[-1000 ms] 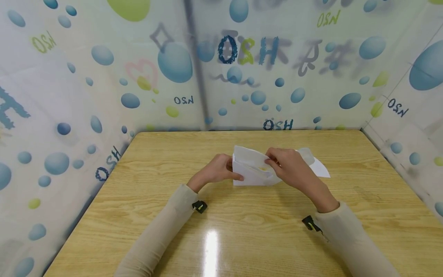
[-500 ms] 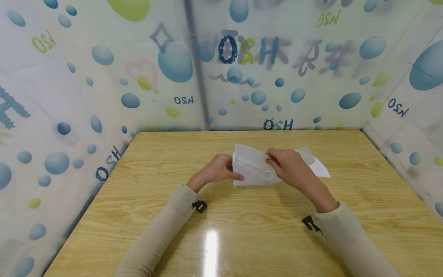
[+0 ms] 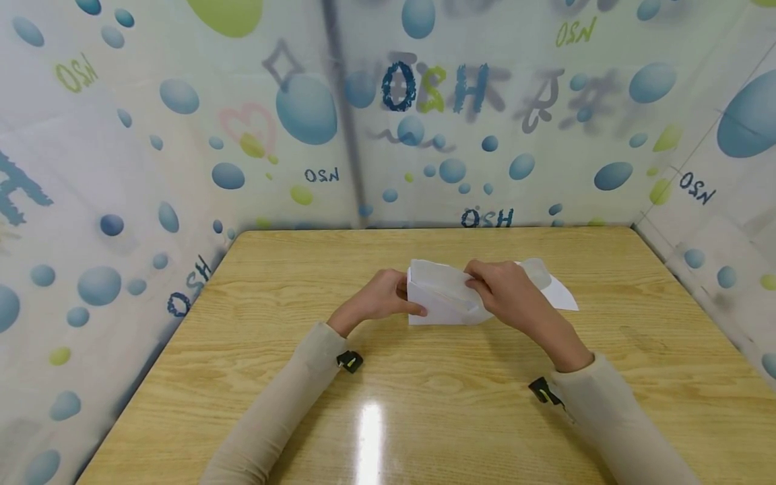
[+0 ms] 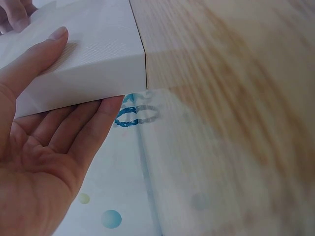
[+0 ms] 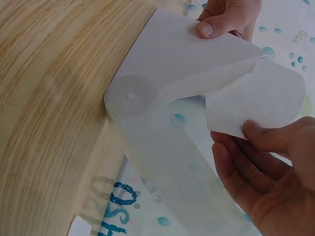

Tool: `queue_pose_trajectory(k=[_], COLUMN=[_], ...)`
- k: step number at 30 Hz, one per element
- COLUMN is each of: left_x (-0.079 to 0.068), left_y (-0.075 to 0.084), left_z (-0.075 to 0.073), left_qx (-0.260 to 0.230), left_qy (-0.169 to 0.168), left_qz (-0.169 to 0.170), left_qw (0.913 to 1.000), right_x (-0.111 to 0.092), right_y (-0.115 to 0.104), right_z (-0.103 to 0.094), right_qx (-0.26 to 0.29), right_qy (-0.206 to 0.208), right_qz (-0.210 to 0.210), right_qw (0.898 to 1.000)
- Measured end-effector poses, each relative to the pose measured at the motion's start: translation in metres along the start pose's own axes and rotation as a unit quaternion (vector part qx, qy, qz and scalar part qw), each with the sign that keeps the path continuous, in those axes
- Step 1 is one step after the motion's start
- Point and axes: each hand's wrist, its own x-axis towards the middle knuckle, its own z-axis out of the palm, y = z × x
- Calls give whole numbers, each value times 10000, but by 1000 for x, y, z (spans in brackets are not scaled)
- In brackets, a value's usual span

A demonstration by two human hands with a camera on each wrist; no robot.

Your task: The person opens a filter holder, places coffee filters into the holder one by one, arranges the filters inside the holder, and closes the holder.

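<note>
A white box [image 3: 439, 311] stands on the table in front of me, its side wall facing me. My left hand [image 3: 378, 296] grips its left end, thumb on the near face and fingers behind, as the left wrist view shows on the box [image 4: 106, 73]. With thumb and fingers, my right hand [image 3: 509, 289] pinches a loose white flap [image 3: 439, 275] along the box's top. In the right wrist view the flap [image 5: 268, 96] has rounded corners and leans away from the box's open edge. The inside of the box is mostly hidden.
A translucent, rounded piece [image 3: 536, 273] and a white paper-like piece [image 3: 562, 296] show behind my right hand. In the right wrist view a wide translucent band [image 5: 172, 167] runs from the box's corner. A patterned curtain [image 3: 412, 188] borders the wooden table [image 3: 303, 283].
The white flap has tipped down toward the box, and the gap with a yellowish spot beneath it has narrowed from view. Both hands keep their places.
</note>
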Motion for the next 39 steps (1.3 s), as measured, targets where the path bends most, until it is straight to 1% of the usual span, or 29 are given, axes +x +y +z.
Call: queue_pose_trajectory(k=[9,14,20,28,39], left_x=[0,-1,-1,0,0], left_y=[-1,-1,0,-2,-2], left_z=[0,0,0,1,0], left_qx=[-16,-33,-40,6,7], left_qy=[-3,16,1,7,11], left_qz=[70,54,74,135,134], left_qw=[10000,10000,10000,9999,9999], right_x=[0,0,0,1,2], right_y=[-1,0,1,0,0], right_z=[0,0,2,4,4], right_qx=[-75,-110,-10,158,36], right_qy=[-121,-157,-200,-293,-335], right_qz=[3,-16,-8,102,37], right_qw=[9999,9998,9998,9994,9994])
